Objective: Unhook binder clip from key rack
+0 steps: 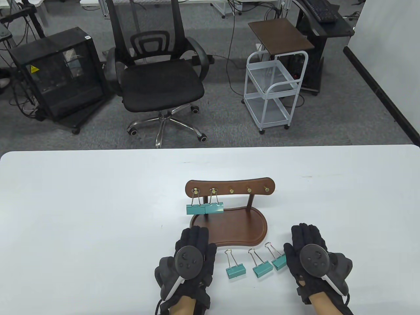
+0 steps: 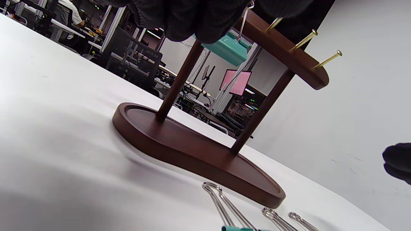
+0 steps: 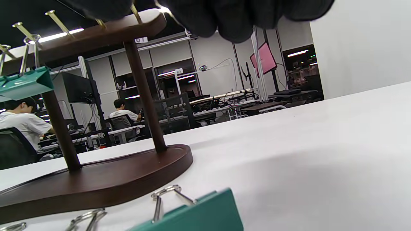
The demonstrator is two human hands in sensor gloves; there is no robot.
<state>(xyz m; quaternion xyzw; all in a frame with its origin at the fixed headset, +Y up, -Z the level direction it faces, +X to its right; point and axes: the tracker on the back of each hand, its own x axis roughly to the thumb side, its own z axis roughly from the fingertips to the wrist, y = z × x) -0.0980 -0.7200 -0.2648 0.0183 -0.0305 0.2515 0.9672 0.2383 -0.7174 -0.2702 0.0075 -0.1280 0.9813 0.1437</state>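
Looking down at the table [image 1: 82,203], I see the key rack [image 1: 229,189] with two teal binder clips [image 1: 205,208] hanging on its two leftmost pegs, and three more clips [image 1: 235,271] lying before its base. My left hand [image 1: 190,262] and right hand [image 1: 311,259] rest flat, fingers spread, gripping nothing. Left wrist view: a hanging clip [image 2: 226,48] shows under my fingers [image 2: 192,19]. Right wrist view: a clip [image 3: 199,216] lies just beside the camera.

Light: bright, even, from overhead.
Shadows: soft, faint on the white table [image 1: 82,203].
Focus: table view sharp; wrist views blur the nearest clips.
Edges: slight wide-angle bend.
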